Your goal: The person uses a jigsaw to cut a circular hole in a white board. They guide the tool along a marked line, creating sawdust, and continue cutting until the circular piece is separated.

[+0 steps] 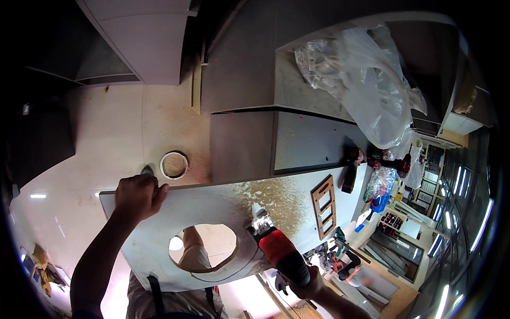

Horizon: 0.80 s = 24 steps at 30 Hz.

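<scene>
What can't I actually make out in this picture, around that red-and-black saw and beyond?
In the head view:
- Saw: its blade's lower end, hidden by the tool's body and the panel.
- Panel surface under the sawdust: covered by it.
- Clear plastic bag: whether anything lies beneath, hidden by its folds.
- Right forearm: cut off by the lower edge.
- Distant person: too small and blurred to tell their activity.

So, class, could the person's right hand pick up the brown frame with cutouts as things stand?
Probably not: the right hand is closed around the red-and-black power tool. The brown frame lies uncovered on the pale board, so a freed hand could likely reach it.
</scene>
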Tool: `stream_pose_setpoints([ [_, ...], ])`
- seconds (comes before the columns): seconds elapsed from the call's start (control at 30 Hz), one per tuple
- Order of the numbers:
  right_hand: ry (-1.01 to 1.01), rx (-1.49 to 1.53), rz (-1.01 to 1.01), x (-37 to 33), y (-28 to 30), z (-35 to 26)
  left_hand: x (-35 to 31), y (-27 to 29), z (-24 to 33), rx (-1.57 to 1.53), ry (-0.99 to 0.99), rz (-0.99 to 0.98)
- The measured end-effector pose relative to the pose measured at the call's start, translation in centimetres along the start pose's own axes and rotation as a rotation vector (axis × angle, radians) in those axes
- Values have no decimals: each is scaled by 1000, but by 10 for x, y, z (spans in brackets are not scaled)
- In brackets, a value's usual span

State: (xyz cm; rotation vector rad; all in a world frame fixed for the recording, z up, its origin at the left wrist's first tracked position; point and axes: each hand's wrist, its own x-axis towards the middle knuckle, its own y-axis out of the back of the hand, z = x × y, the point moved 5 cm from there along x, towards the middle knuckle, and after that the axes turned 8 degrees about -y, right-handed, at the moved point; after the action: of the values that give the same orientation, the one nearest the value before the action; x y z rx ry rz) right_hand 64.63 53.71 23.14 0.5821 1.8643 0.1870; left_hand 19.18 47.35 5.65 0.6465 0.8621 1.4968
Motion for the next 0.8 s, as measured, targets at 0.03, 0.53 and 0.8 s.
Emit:
stream_pose_setpoints([
  [0.03, 38, -128, 5, 1, 8, -12, 0, 0, 0, -14, 14, -8],
  [0.53, 52, -64, -22, 6, 0, 22, -2, 1, 0, -21, -1, 37],
  [0.8, 131, -167, -74, 11, 18, -14, -1, 3, 1, -29, 14, 7],
])
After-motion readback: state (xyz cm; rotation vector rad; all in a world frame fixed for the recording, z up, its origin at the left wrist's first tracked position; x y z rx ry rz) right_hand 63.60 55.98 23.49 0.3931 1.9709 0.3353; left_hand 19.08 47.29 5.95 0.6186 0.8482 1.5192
